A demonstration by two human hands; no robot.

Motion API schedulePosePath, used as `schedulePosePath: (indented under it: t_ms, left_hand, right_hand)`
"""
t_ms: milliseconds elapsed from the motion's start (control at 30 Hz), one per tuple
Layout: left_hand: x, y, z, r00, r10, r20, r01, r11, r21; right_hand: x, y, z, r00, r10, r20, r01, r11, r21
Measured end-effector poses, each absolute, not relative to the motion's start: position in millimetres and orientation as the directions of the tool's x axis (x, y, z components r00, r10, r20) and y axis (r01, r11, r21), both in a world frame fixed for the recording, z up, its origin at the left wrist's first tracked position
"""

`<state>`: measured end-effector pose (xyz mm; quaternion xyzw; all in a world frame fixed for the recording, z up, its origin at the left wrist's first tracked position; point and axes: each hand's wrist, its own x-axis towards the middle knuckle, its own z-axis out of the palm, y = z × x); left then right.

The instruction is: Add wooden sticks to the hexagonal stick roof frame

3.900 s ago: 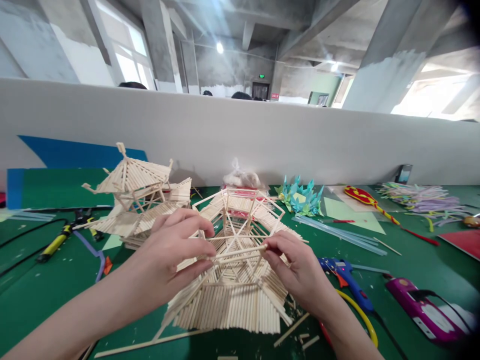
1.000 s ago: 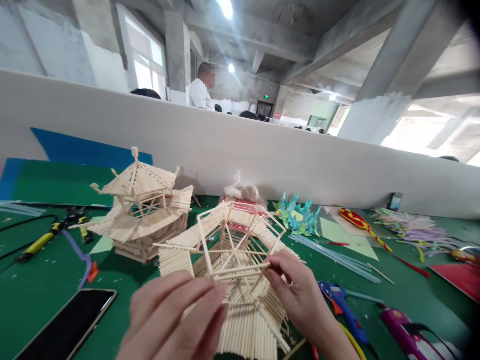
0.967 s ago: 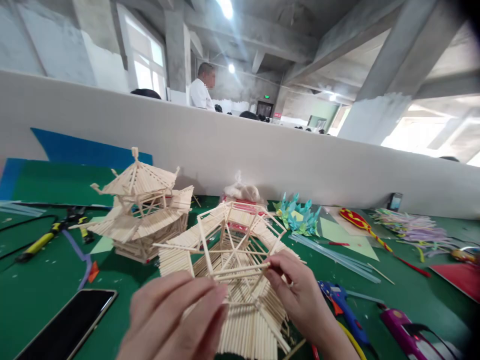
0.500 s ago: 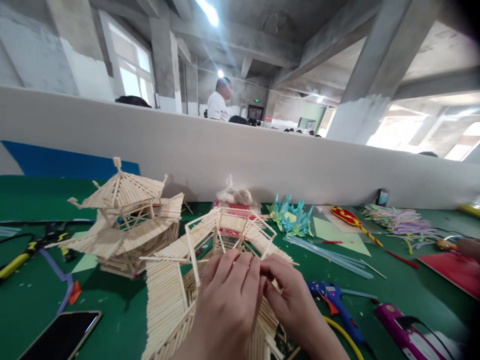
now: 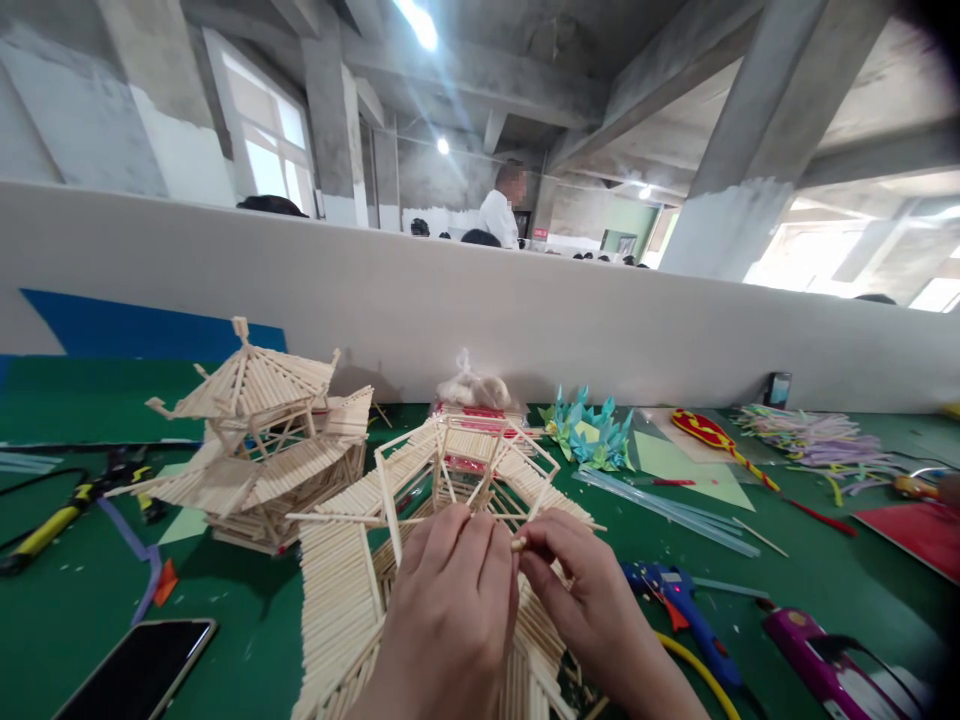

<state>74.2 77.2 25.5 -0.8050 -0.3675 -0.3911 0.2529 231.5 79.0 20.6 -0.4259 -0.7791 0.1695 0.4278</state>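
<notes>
My left hand [image 5: 454,600] is over the middle of a roof-like model made of thin wooden sticks [image 5: 337,590], its fingers bent and pressed together; what they hold is hidden behind them. Beside it, my right hand [image 5: 581,585] pinches a small pale wooden stick [image 5: 517,545] between thumb and fingertips, close against the left fingers. Bare stick frames rise from the model just beyond both hands. To the left stands a finished-looking stick pavilion [image 5: 259,440] with a tiered roof.
A blue glue gun [image 5: 682,610] with a yellow cord lies right of the model, near a purple device [image 5: 817,650]. Clear glue sticks [image 5: 667,510] and a blue paper flower [image 5: 589,430] are behind. A phone [image 5: 139,670] and yellow-handled pliers [image 5: 52,525] lie left.
My right thumb and fingertips have shifted slightly, and the small stick's end now shows between them. The view has turned a little left. A person behind the partition has moved right.
</notes>
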Motion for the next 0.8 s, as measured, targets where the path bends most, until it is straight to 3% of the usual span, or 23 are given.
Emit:
schedulePosePath:
  t_ms: [800]
  left_hand:
    - [64.2, 81.3, 23.6, 0.51, 0.316, 0.8, 0.711, -0.678, -0.186]
  right_hand:
    - [231.6, 76.2, 26.7, -0.235, 0.845, 0.48, 0.54, 0.524, -0.658]
